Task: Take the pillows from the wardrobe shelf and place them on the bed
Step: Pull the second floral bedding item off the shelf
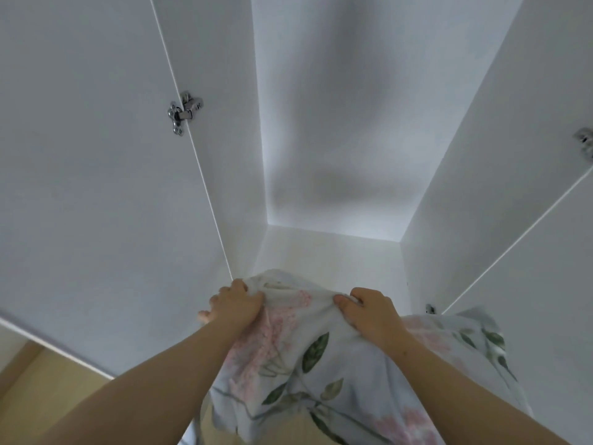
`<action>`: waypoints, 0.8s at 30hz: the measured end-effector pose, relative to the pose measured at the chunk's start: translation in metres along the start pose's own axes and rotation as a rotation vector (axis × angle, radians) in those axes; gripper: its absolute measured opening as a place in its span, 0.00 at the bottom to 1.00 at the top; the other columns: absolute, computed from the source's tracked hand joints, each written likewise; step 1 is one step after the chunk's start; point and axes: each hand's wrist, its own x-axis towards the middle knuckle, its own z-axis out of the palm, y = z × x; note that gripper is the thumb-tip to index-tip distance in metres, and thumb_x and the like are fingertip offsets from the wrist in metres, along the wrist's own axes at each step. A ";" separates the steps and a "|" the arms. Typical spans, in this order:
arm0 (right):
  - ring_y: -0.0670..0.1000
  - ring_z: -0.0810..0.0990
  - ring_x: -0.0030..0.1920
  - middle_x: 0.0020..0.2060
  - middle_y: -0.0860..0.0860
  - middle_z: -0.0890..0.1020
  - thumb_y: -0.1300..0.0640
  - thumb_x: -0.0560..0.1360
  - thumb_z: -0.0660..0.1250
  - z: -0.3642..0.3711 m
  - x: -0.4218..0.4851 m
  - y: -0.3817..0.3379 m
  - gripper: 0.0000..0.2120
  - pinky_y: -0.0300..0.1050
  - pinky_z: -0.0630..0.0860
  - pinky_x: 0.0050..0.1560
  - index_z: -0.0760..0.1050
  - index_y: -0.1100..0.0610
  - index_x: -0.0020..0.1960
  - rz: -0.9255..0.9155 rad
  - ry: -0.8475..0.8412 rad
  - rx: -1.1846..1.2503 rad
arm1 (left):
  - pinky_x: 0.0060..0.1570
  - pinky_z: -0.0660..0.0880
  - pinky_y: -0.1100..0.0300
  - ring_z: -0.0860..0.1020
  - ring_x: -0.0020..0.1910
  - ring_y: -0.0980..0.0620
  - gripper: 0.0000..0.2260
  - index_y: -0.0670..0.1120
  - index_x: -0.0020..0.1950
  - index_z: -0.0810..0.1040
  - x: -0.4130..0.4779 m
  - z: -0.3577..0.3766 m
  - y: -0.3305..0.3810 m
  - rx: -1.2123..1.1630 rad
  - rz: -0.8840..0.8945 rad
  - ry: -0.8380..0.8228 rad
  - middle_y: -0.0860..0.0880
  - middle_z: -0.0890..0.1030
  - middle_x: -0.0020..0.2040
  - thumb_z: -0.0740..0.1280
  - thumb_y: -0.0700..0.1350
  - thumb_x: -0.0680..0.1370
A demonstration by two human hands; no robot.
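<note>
A pillow [321, 364] in pale fabric printed with pink blossoms and green leaves is held up at the open white wardrobe [330, 123]. Its upper edge is seen against the front of the shelf [333, 252], and the rest of it hangs down toward the camera. The top edge is gripped by both hands: the left hand [234, 308] is curled round bunched cloth near the left corner, and the right hand [369, 311] is closed on a fold further right, with the thumb pressed into the fabric. Whether the pillow rests on the shelf cannot be told. A chrome hinge [184, 112] is fixed where the left door [96, 155] meets the side panel, and a second hinge [584, 146] is partly seen at the right edge.
</note>
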 end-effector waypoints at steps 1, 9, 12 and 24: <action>0.48 0.69 0.29 0.25 0.48 0.68 0.46 0.76 0.62 0.001 0.001 -0.002 0.22 0.42 0.64 0.33 0.59 0.54 0.28 0.008 0.006 0.015 | 0.63 0.65 0.44 0.72 0.60 0.39 0.28 0.49 0.62 0.68 0.005 -0.002 -0.005 -0.073 -0.082 -0.030 0.43 0.74 0.60 0.59 0.63 0.68; 0.47 0.69 0.29 0.26 0.49 0.69 0.46 0.76 0.63 -0.001 0.005 -0.010 0.21 0.41 0.64 0.34 0.62 0.55 0.30 0.003 0.033 0.073 | 0.56 0.74 0.51 0.77 0.50 0.42 0.44 0.39 0.68 0.67 0.022 -0.026 -0.010 -0.792 -0.387 -0.313 0.40 0.75 0.63 0.78 0.58 0.60; 0.48 0.69 0.29 0.26 0.49 0.69 0.45 0.77 0.61 -0.007 0.005 -0.008 0.21 0.41 0.65 0.34 0.62 0.54 0.30 0.019 0.043 0.044 | 0.51 0.73 0.51 0.77 0.49 0.41 0.34 0.36 0.66 0.70 0.021 -0.033 -0.004 -0.744 -0.339 -0.342 0.38 0.76 0.61 0.76 0.51 0.66; 0.55 0.78 0.54 0.53 0.54 0.80 0.50 0.80 0.53 -0.017 0.000 -0.009 0.14 0.46 0.73 0.50 0.74 0.53 0.57 0.073 -0.173 -0.412 | 0.50 0.78 0.53 0.80 0.49 0.43 0.22 0.38 0.58 0.77 -0.013 -0.077 0.083 -0.744 0.210 -0.297 0.42 0.81 0.52 0.76 0.41 0.67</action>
